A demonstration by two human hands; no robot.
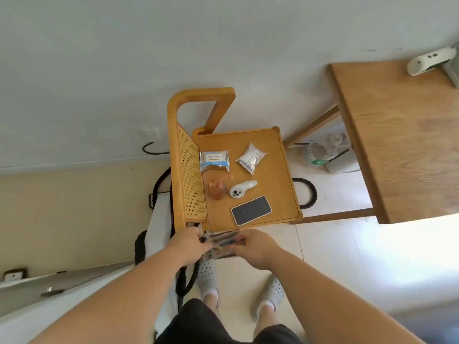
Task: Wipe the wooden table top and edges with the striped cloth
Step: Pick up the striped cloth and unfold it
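Note:
A small wooden side table [278, 170] with a rattan side panel stands in front of me. The striped cloth [222, 244] is bunched just below the table's near edge, held between both hands. My left hand [190, 242] grips its left end and my right hand [255, 245] grips its right end. Part of the cloth is hidden by my fingers.
On the table top lie a wet-wipe pack [214, 160], a clear plastic bag [251, 157], a small amber bottle [217, 189], a white controller [242, 189] and a phone [251, 210]. A larger wooden table [397, 135] stands at the right. Black cables run along the floor.

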